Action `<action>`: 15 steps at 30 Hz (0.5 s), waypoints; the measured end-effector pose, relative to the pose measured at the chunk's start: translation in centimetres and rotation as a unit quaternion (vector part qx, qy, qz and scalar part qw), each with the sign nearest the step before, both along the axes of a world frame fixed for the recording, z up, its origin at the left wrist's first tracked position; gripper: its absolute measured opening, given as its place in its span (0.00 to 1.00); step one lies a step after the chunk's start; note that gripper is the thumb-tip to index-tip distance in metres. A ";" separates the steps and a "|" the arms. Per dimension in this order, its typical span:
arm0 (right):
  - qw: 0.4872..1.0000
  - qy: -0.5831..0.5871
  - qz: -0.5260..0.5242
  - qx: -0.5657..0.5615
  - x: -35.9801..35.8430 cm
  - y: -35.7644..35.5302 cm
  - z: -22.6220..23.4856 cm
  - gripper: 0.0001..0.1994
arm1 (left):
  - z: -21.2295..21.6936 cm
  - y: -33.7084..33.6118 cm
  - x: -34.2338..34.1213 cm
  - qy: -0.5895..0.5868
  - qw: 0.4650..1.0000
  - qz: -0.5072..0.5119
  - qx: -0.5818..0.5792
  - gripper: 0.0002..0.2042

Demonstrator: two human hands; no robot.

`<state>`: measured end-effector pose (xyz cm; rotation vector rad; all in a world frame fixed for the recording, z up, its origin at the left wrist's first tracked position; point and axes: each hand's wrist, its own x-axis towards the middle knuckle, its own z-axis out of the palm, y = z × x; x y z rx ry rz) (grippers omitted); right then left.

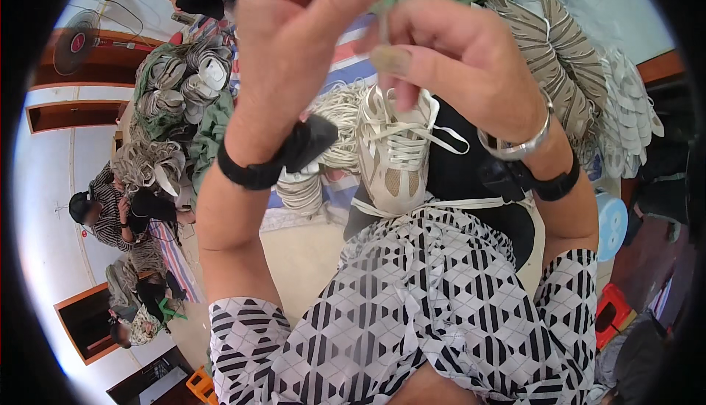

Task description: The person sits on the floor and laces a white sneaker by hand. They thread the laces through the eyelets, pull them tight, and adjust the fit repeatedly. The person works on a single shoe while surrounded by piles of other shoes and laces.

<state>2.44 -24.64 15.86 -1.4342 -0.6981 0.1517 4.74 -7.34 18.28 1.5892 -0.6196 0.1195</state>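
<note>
Raised before me, my left hand (290, 52) has its thumb and finger pinched near the top edge, which cuts off part of it. Beside it my right hand (460, 59) is also pinched, slightly blurred. A thin pale strand, seemingly a shoelace (384, 28), runs between the two pinches. Below them a beige and white sneaker (395, 177) rests toe toward me on something dark over my lap. White laces cross its front, and a loop sticks out on its right. A pale cord lies across my lap by the toe.
Left of the sneaker lies a heap of pale laces (340, 122), above a stack of white pieces (301, 193). Bundled beige shoe uppers (555, 52) are at upper right, more piles at left. A fan (76, 42), a red stool (612, 314) and seated people (110, 210) surround me.
</note>
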 end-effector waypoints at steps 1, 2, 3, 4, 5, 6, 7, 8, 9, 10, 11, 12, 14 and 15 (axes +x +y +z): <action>1.000 0.015 0.001 0.014 -0.6 -0.2 -0.2 0.07 | -0.3 -0.2 -0.4 0.005 1.000 -0.013 -0.026 0.12; 0.999 0.028 0.001 0.026 -1.1 -0.3 -0.6 0.07 | -1.3 -0.8 -0.7 0.073 0.996 -0.037 -0.029 0.16; 0.998 0.042 -0.004 0.037 -1.7 -0.5 -1.0 0.07 | -2.6 -0.6 -0.9 0.086 0.991 -0.086 0.063 0.18; 0.998 0.048 -0.003 0.046 -2.2 -0.6 -1.3 0.06 | -4.1 -0.2 -1.2 0.097 0.974 -0.133 0.156 0.19; 0.997 0.052 -0.001 0.057 -2.6 -0.8 -1.5 0.06 | -6.2 0.4 -1.8 0.137 0.968 -0.184 0.102 0.17; 0.996 0.059 0.000 0.069 -2.9 -1.1 -1.7 0.07 | -7.3 0.6 -2.1 0.145 0.969 -0.177 0.097 0.16; 0.996 0.075 -0.026 0.044 -3.0 -1.6 -1.9 0.06 | -8.4 0.9 -2.6 0.153 0.970 -0.169 0.090 0.14; 0.995 0.007 -0.093 -0.035 -2.8 -2.3 -2.6 0.06 | -8.5 0.8 -2.5 0.125 0.979 -0.102 0.128 0.13; 0.978 -0.061 -0.161 -0.115 -2.1 -3.3 -4.0 0.06 | -8.8 0.6 -2.3 0.095 0.981 -0.037 0.163 0.12; 0.947 -0.130 -0.224 -0.191 -1.7 -4.0 -5.4 0.06 | -9.4 0.9 -2.2 0.075 0.977 -0.032 0.199 0.12; 0.874 -0.202 -0.265 -0.353 -1.9 -4.6 -6.9 0.07 | -10.5 1.7 -2.1 0.056 0.971 -0.027 0.233 0.11; 0.768 -0.263 -0.299 -0.501 -2.4 -4.8 -8.4 0.08 | -11.4 2.1 -2.0 0.039 0.962 -0.022 0.268 0.11; 0.791 -0.193 -0.235 -0.530 -3.7 -4.4 -11.1 0.11 | -12.7 2.3 -2.0 0.076 0.967 0.008 0.242 0.10; 0.806 -0.164 -0.195 -0.535 -4.4 -3.6 -12.1 0.12 | -13.4 2.3 -1.9 0.102 0.967 0.020 0.233 0.11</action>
